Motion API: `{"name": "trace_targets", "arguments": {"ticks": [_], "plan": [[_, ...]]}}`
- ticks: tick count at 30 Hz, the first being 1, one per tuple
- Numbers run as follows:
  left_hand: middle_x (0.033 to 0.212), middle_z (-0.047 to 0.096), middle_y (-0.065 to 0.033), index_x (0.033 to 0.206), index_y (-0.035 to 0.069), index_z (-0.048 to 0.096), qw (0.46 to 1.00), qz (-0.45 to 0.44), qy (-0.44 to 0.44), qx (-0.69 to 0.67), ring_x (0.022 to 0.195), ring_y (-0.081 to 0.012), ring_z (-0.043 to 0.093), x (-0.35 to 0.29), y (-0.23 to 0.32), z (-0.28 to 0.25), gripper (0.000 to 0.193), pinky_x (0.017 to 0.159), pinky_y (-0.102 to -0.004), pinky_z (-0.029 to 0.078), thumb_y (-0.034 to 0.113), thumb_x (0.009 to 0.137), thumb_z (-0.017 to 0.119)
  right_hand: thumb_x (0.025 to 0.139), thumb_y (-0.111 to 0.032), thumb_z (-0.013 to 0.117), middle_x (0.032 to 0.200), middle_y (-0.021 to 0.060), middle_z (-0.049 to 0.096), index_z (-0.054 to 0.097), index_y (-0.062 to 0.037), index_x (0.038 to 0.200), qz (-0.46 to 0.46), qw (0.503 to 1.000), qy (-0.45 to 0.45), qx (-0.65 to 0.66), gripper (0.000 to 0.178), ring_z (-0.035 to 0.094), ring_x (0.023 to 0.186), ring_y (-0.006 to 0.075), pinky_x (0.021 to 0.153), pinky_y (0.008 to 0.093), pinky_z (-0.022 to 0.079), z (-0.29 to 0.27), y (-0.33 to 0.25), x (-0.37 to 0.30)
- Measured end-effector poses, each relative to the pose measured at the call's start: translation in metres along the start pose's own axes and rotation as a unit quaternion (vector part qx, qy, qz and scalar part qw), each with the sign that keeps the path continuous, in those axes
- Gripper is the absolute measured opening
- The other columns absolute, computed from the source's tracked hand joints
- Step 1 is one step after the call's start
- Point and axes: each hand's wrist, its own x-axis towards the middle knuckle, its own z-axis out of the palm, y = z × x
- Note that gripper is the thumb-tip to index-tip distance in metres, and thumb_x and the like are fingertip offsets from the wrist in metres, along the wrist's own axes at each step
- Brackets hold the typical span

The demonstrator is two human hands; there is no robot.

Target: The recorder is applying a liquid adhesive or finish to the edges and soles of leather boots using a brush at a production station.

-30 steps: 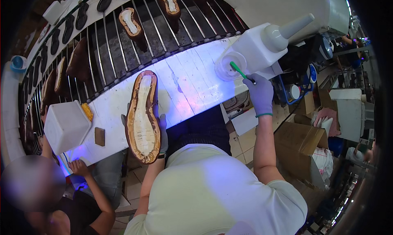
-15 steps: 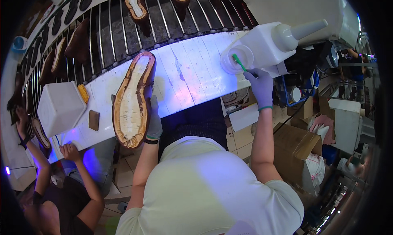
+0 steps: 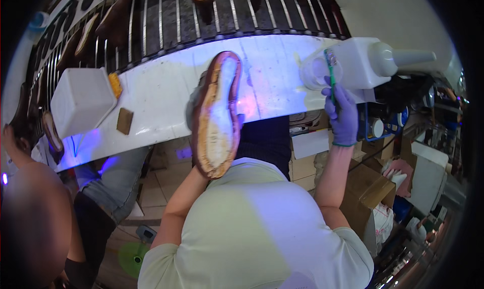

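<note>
In a grey glove, my left hand (image 3: 192, 108) is wrapped round an unsoled brown leather shoe (image 3: 218, 130). The shoe is held up in front of my body, with its pale insole and tan turned-in rim facing up. Most of the hand is hidden behind it. My right hand (image 3: 345, 116), in a pale purple glove, grips a green-handled brush (image 3: 333, 79) like a toothbrush. The brush head is raised at the right side of a small clear plastic cup (image 3: 312, 73) that stands on the white bench. A white squeeze bottle (image 3: 356, 62) lies on its side behind the cup.
A metal-barred rack (image 3: 179, 17) bearing more shoes runs along the bench's (image 3: 156, 105) far edge. At left are a white plastic container (image 3: 80, 98), a small brown block (image 3: 125, 120) and a co-worker's arm (image 3: 17, 149). Cardboard boxes (image 3: 365, 188) stand at right.
My left hand has brought the shoe rightward, closer to the middle of my body, and turned it more upright. The brush has come up out of the cup.
</note>
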Motion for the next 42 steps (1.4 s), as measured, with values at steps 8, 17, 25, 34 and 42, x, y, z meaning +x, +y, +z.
{"name": "trace_targets", "arguments": {"ticks": [8, 17, 25, 34, 42], "plan": [[0.119, 0.061, -0.0176, 0.129, 0.005, 0.047, 0.825, 0.108, -0.037, 0.554, 0.103, -0.0284, 0.065, 0.034, 0.010, -0.001, 0.057, 0.092, -0.0467, 0.055, 0.049, 0.095, 0.057, 0.081, -0.006, 0.071, 0.086, 0.0077, 0.070, 0.074, 0.0032, 0.106, -0.097, 0.950, -0.211, -0.210, 0.027, 0.059, 0.068, 0.0092, 0.059, 0.0215, 0.043, 0.078, -0.024, -0.045], [0.125, 0.057, -0.0177, 0.129, 0.008, 0.044, 0.338, 0.345, -0.144, 0.864, 0.110, -0.0311, 0.062, 0.034, 0.029, -0.016, 0.054, 0.099, -0.0530, 0.043, 0.038, 0.089, 0.065, 0.072, -0.002, 0.079, 0.084, 0.0062, 0.071, 0.077, -0.0037, 0.105, -0.115, 0.914, -0.280, -0.270, 0.033, 0.061, 0.068, 0.0099, 0.059, 0.0234, 0.043, 0.096, -0.001, -0.064], [0.130, 0.054, -0.0178, 0.128, 0.010, 0.042, 0.037, 0.448, -0.223, 0.865, 0.117, -0.0335, 0.059, 0.038, 0.041, -0.020, 0.056, 0.107, -0.0586, 0.032, 0.027, 0.084, 0.072, 0.081, -0.004, 0.078, 0.079, 0.0000, 0.065, 0.076, -0.0031, 0.105, -0.074, 0.919, -0.200, -0.333, 0.024, 0.052, 0.068, 0.0049, 0.061, 0.0216, 0.040, 0.095, 0.011, -0.043], [0.136, 0.051, -0.0179, 0.128, 0.013, 0.040, -0.019, 0.442, -0.215, 0.871, 0.123, -0.0359, 0.056, 0.042, 0.067, -0.036, 0.062, 0.114, -0.0640, 0.021, 0.016, 0.079, 0.079, 0.085, -0.018, 0.076, 0.073, -0.0035, 0.065, 0.077, -0.0045, 0.105, -0.089, 0.921, -0.115, -0.361, 0.024, 0.042, 0.061, 0.0039, 0.055, 0.0232, 0.036, 0.094, 0.034, 0.017], [0.135, 0.052, -0.0178, 0.125, 0.012, 0.042, -0.065, 0.525, -0.254, 0.810, 0.122, -0.0355, 0.056, 0.046, 0.045, -0.026, 0.059, 0.114, -0.0638, 0.020, 0.016, 0.079, 0.078, 0.084, -0.017, 0.077, 0.076, -0.0009, 0.069, 0.077, -0.0033, 0.102, -0.093, 0.915, -0.140, -0.367, 0.022, 0.047, 0.062, 0.0031, 0.056, 0.0219, 0.038, 0.093, 0.024, 0.037]]}}
